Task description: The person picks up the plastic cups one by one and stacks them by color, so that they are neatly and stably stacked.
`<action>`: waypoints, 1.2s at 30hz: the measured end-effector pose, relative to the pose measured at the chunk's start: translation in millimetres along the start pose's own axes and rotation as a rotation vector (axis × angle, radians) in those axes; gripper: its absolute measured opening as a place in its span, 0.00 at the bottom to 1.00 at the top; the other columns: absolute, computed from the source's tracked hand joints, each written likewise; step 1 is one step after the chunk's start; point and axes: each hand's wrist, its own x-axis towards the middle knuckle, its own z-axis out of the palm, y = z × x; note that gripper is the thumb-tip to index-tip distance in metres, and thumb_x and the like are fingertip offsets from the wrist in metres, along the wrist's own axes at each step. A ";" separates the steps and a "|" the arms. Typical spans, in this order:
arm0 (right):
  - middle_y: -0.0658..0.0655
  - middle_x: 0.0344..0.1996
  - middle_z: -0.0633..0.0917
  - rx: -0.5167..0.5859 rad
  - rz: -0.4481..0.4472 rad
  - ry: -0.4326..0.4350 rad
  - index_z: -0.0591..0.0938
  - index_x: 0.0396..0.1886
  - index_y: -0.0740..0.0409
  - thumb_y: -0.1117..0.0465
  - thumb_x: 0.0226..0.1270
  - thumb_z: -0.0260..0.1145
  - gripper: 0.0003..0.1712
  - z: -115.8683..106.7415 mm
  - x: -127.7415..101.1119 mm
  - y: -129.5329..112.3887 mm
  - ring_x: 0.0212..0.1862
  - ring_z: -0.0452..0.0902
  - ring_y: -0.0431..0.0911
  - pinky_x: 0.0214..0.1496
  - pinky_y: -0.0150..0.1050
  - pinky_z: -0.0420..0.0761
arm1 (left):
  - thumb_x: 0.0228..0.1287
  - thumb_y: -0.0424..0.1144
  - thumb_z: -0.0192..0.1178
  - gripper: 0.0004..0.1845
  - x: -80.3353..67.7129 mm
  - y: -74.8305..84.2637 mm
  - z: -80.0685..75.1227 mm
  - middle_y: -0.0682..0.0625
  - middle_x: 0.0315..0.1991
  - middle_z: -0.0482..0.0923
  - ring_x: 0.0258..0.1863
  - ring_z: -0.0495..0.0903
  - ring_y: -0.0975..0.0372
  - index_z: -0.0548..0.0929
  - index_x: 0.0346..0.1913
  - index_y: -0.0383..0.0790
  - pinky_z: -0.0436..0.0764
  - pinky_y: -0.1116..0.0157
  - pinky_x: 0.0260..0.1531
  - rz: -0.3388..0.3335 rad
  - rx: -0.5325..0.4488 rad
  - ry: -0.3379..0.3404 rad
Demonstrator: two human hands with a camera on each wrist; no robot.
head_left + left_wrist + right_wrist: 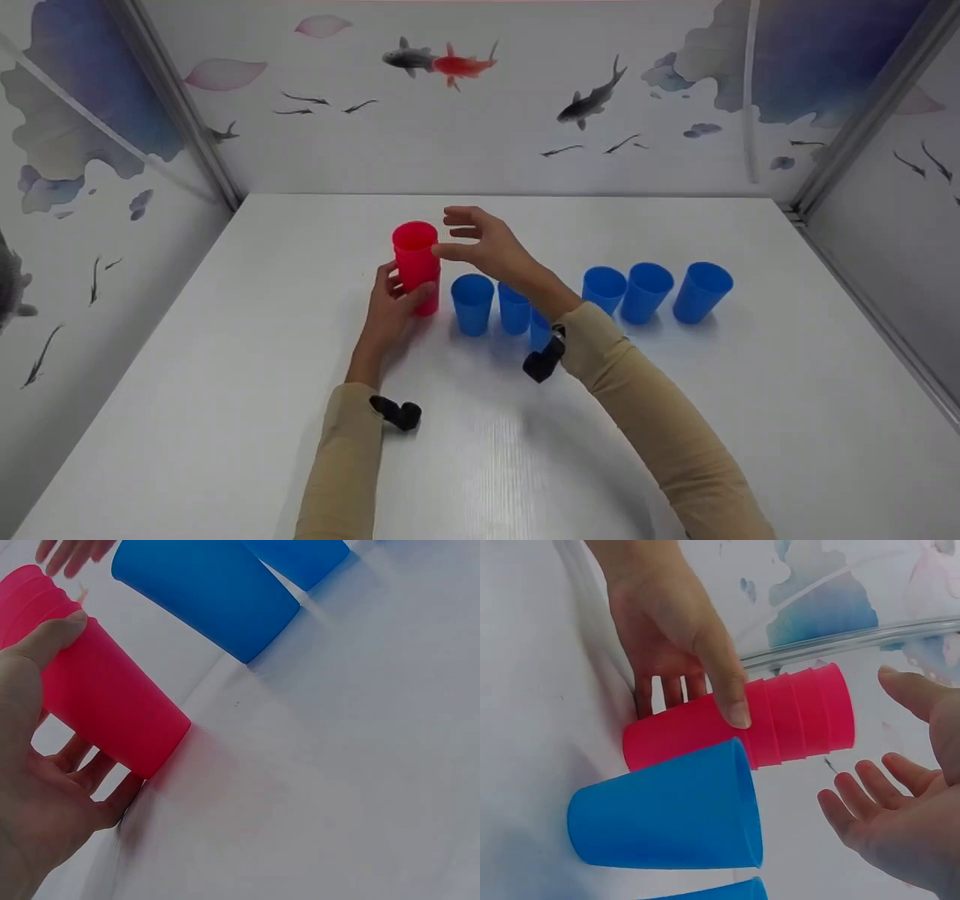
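A stack of several nested red cups (417, 259) stands upright on the table, left of the blue cups. My left hand (392, 306) grips the stack low down, thumb across the near side and fingers behind, as the left wrist view of the red cups (112, 701) also shows. Beside the stack's top is my right hand (487, 241), its fingers spread and nothing between them. In the right wrist view this right hand (900, 795) is apart from the stack's rim. Just right of the stack stands a blue cup (472, 304), the nearest of its row.
More blue cups stand rightward, among them one (514, 307) partly behind my right forearm and another (540, 330) mostly hidden by it. Three others (604, 289) stand farther right, ending with a blue cup (703, 292). Printed panels wall in the white table (225, 420).
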 end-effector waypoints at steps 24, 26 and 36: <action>0.53 0.69 0.76 -0.133 -0.149 0.263 0.69 0.73 0.52 0.50 0.69 0.67 0.35 -137.3 -125.6 21.7 0.70 0.73 0.45 0.66 0.28 0.75 | 0.51 0.58 0.75 0.52 -1.6 -4.4 -2.3 0.52 0.71 0.65 0.70 0.66 0.56 0.55 0.74 0.55 0.76 0.56 0.66 0.053 -0.009 0.006; 0.54 0.68 0.77 -0.123 -0.153 0.296 0.69 0.73 0.52 0.52 0.70 0.67 0.34 -145.7 -132.9 28.4 0.69 0.74 0.45 0.64 0.24 0.75 | 0.51 0.58 0.75 0.52 -1.9 -3.7 -1.7 0.52 0.72 0.65 0.70 0.66 0.56 0.55 0.74 0.55 0.76 0.56 0.66 0.049 -0.009 0.005; 0.56 0.66 0.79 -0.129 -0.104 0.440 0.72 0.71 0.51 0.52 0.71 0.66 0.31 -186.4 -147.9 58.6 0.64 0.77 0.38 0.57 0.19 0.76 | 0.52 0.56 0.75 0.52 -0.8 -2.2 0.4 0.52 0.72 0.65 0.70 0.65 0.56 0.55 0.75 0.55 0.76 0.56 0.67 0.046 -0.019 0.000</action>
